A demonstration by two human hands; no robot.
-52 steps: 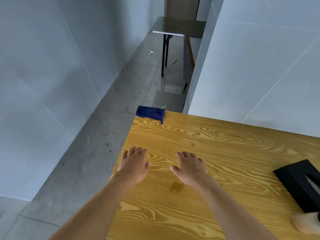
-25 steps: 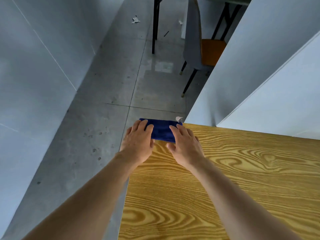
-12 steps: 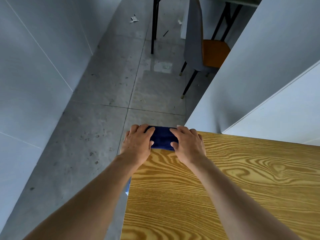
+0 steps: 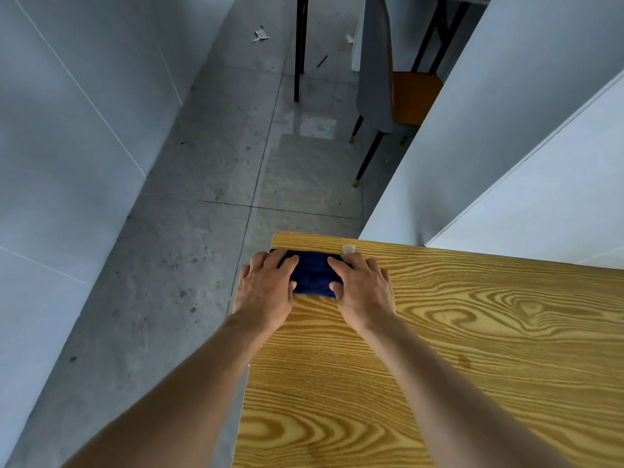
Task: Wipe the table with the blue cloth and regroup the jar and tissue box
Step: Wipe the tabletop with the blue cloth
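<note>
A folded dark blue cloth [image 4: 314, 273] lies at the far left corner of the wooden table [image 4: 456, 332]. My left hand [image 4: 265, 288] grips its left end, fingers over the top and thumb at the near edge. My right hand [image 4: 363, 288] grips its right end the same way. A small pale tag [image 4: 348, 248] shows just beyond the cloth's right end. The jar and the tissue box are out of view.
The table's left edge drops to a grey tiled floor [image 4: 189, 251]. White partition panels [image 4: 506, 136] stand behind the table on the right. A chair with an orange seat [image 4: 401, 96] and dark table legs [image 4: 297, 49] stand farther back.
Both hands reached from the middle of the table to the far left corner and closed on the ends of the blue cloth. The cloth now sits slightly in from the table's edge.
</note>
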